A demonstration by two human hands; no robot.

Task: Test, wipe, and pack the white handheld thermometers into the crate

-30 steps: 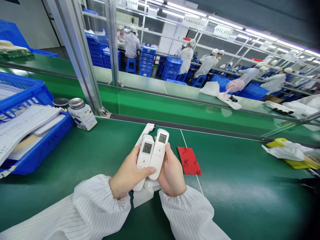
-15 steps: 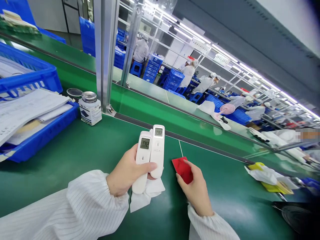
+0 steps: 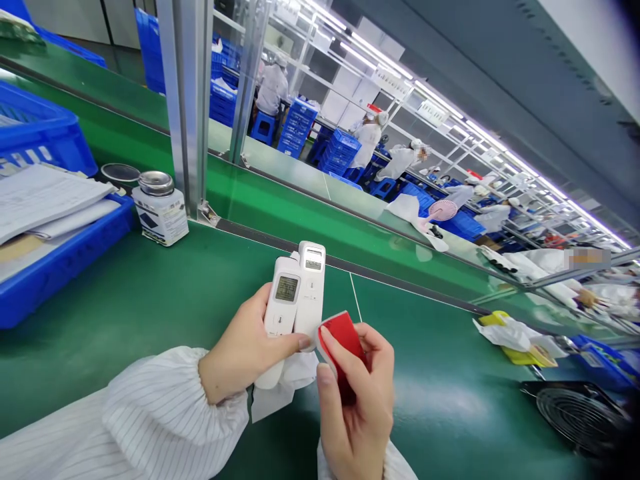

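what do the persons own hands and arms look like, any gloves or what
The left hand and right hand are bare, without gloves. The left sleeve and right sleeve are white with thin stripes, gathered into puffy elastic cuffs.

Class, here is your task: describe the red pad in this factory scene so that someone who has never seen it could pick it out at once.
Start at the green conveyor belt in front of the wearer, then find the right hand at lower centre. Pinched in its fingers is a flat red rectangular pad, beside two white handheld thermometers held in the left hand. It is the only red thing near the hands.
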